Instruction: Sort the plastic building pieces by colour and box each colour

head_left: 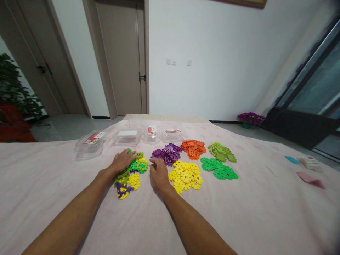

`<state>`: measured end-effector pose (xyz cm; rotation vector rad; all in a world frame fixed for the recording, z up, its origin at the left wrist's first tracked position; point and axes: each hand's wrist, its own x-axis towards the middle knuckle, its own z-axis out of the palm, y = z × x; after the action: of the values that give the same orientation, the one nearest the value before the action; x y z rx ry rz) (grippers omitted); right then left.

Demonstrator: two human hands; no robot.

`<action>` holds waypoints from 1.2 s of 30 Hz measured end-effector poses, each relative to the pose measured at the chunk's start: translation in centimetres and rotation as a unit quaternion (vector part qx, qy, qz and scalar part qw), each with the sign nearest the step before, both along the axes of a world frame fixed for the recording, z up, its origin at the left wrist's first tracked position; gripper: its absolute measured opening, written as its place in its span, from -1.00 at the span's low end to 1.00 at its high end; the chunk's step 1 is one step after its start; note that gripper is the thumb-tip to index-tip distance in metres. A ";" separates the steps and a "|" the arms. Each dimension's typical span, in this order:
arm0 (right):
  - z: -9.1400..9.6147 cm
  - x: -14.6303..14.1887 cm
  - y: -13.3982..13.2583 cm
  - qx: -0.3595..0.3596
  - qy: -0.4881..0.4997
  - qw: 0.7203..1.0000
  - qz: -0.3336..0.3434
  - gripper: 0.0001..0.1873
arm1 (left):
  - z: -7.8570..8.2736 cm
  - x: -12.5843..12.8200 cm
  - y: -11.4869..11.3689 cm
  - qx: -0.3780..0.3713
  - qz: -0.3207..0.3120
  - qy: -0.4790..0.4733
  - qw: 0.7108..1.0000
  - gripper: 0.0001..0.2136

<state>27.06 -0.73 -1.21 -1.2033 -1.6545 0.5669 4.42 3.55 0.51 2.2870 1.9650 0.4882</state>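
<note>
My left hand (pixel 123 161) lies with fingers stretched out on a mixed pile of plastic interlocking pieces (pixel 135 180) in green, olive, yellow and purple. Just right of that pile, my right hand (pixel 159 173) is closed, its index finger bent toward the left; whatever its fingers hold, if anything, is hidden. Beyond it sits a heap of purple pieces (pixel 170 152). A yellow heap (pixel 187 175) lies close to its right side. Farther right are orange pieces (pixel 193 148), olive pieces (pixel 221 151) and bright green pieces (pixel 219 168), each colour grouped apart.
Clear plastic boxes with labels, including one at the left (pixel 91 143) and one at the right (pixel 172 134), stand along the back. On the pink tablecloth (pixel 255 212), far right, are a blue item (pixel 292 159), a white packet (pixel 310 163) and a pink cloth (pixel 310 179).
</note>
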 end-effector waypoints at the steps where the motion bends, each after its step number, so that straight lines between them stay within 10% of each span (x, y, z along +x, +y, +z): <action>1: 0.0 0.0 0.0 0.002 0.001 1.000 -0.001 -0.61 | 0.0 0.1 -0.2 -0.007 -0.012 -0.006 1.000 -0.56; 8: 0.2 0.0 -0.1 0.005 -0.017 1.000 0.005 -0.62 | 0.8 0.9 -4.4 -0.029 -0.084 -0.182 0.979 -0.46; 13: 1.1 0.0 -0.8 -0.016 -0.083 0.996 0.007 -0.69 | 1.1 -0.5 -6.5 -0.002 0.013 -0.303 0.953 -0.46; 18: 2.0 -0.1 -1.6 -0.021 -0.168 0.986 -0.002 -0.60 | -0.2 -1.9 -7.3 0.071 0.117 -0.239 0.961 -0.56; 36: 1.1 0.2 0.3 -0.062 -0.021 0.998 -0.018 -0.74 | -1.0 -2.1 -6.8 0.057 0.033 -0.142 0.988 -0.59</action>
<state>27.27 -0.46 -0.14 -1.3394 -1.6500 0.6333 2.29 -3.21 -0.47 2.0779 1.9208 0.8991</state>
